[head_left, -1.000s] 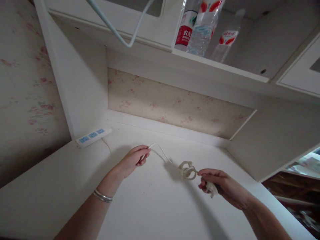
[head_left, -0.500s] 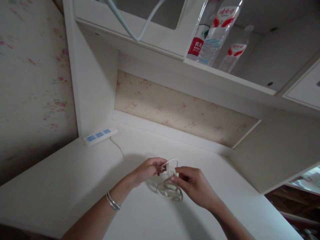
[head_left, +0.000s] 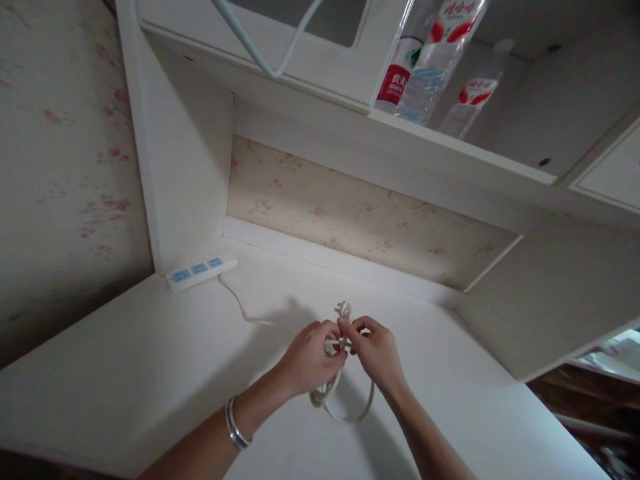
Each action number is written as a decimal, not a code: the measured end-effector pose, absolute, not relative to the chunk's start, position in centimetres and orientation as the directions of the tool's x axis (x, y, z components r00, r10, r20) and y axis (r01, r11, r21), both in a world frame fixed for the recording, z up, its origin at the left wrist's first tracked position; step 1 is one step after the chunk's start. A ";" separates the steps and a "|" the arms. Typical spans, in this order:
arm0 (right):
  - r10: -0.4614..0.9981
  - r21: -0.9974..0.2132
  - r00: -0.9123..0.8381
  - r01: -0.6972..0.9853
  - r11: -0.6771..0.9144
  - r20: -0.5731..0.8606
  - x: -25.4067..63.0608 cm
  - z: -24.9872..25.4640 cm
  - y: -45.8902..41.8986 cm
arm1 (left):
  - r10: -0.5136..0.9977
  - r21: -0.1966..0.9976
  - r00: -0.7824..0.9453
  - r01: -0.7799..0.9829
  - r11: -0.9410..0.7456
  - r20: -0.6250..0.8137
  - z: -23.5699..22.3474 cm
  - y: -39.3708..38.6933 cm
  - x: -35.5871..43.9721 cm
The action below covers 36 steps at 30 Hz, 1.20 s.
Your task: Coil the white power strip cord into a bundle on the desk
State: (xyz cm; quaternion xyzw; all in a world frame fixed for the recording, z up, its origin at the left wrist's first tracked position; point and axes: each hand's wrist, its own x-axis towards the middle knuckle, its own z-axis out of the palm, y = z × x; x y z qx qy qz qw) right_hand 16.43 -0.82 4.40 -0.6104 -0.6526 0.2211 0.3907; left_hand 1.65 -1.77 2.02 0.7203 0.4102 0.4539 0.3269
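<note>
We have both hands close together above the white table (head_left: pixel 150 373), working on a white cable (head_left: pixel 345 400) that we are gathering into a bundle. Our left hand (head_left: pixel 307 360), the one with the bracelets (head_left: pixel 235 423) on its wrist, is closed around the gathered loops, and our right hand (head_left: pixel 377 353) pinches the same cable just beside it, fingertips nearly touching the left thumb. A small knotted or folded bit of the cable sticks up above our fingers, and two or three loops hang below our hands, close to the table surface or resting on it; we cannot tell which.

A further stretch of cord trails left across the table to the white power strip (head_left: pixel 200 271) lying against the cabinet side panel (head_left: pixel 185 167). Whether that cord is the same one we hold is hidden under our left hand.

By our judgement we are in the winding or tying step, with the coil formed but loose. The next move calls for steady tension: the left hand holding the loops together while the right brings the free end around them without the hanging loops slipping out.
</note>
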 end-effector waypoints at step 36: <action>0.838 -0.338 -0.512 0.767 0.545 0.190 17.4 4.8 -3.1 | 0.845 0.661 0.479 0.558 -0.501 0.237 2.4 -1.8 0.1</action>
